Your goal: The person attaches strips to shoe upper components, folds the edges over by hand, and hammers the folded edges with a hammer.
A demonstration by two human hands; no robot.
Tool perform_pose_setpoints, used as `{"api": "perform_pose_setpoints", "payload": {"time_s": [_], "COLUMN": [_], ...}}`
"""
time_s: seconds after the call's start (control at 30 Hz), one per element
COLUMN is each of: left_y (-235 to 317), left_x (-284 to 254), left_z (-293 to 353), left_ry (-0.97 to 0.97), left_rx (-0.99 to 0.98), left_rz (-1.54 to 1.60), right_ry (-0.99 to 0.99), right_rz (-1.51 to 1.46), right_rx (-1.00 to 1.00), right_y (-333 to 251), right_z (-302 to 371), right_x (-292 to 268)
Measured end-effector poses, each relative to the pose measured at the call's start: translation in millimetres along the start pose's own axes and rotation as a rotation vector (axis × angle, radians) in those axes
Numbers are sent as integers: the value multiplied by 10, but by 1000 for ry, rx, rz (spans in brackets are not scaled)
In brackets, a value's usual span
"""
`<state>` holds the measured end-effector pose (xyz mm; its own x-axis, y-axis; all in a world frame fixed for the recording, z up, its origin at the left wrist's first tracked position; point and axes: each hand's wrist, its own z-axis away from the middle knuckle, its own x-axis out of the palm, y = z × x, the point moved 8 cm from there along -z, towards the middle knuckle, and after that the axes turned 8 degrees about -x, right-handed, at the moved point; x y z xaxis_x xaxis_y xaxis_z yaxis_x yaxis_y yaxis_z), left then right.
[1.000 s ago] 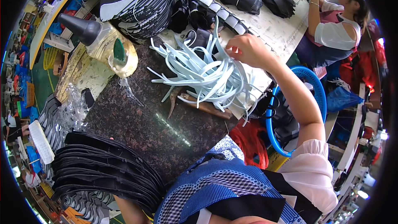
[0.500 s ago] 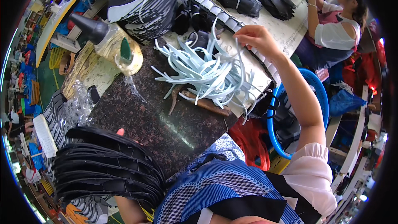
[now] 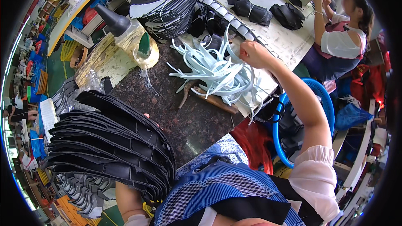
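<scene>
Clutching a black stack (image 3: 111, 148), the left hand (image 3: 146, 116) is showing fingertips. The right hand (image 3: 254, 54) is hanging clenched beside pale-blue strips (image 3: 217, 73), contents unclear.

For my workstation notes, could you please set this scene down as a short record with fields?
Left hand: mostly hidden behind a stack of black pieces; fingertips show past its edge
Right hand: fingers curled, at the upper right of the pale blue strips; whether it grips one is unclear
Work surface: dark speckled tabletop
By the strips: brown wooden handle
Farther back: tied bundle of black and grey pieces
Right side: blue basket with dark pieces inside
Other person: upper right
</scene>
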<state>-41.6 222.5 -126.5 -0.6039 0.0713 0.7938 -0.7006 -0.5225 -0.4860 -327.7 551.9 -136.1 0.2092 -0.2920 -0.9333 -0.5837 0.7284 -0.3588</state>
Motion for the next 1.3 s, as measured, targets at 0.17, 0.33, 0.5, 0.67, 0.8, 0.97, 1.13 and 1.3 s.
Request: {"api": "perform_pose_setpoints", "payload": {"time_s": [0.17, 0.33, 0.5, 0.67, 0.8, 0.97, 1.13, 1.3], "left_y": [-77, -176, -59, -22, -265, -293, -290, -171], "left_x": [146, 302, 202, 678, 1010, 799, 662, 436], "left_z": [86, 309, 405, -1, -283, -487, -395, 131], "left_ry": [86, 175, 106, -19, 9, -191, -240, 297], "left_rx": [351, 705, 787, 701, 569, 398, -53, 483], "left_rz": [-289, -572, -536, -709, -580, -875, -901, -1601], "right_ry": [-44, -104, 275, 89, 181, 202, 54, -198], "right_rz": [87, 92, 15, -679, -579, -563, -755, -2350], "right_rx": [63, 32, -35, -160, -438, -318, -238, -282], "right_y": [0, 48, -39, -1498, -2528, -2309, -1980, -1776], "right_z": [-15, -29, -61, -66, 225, 285, 228, 272], "right_x": [-58, -69, -719, -870, -732, -552, -307, -947]}}
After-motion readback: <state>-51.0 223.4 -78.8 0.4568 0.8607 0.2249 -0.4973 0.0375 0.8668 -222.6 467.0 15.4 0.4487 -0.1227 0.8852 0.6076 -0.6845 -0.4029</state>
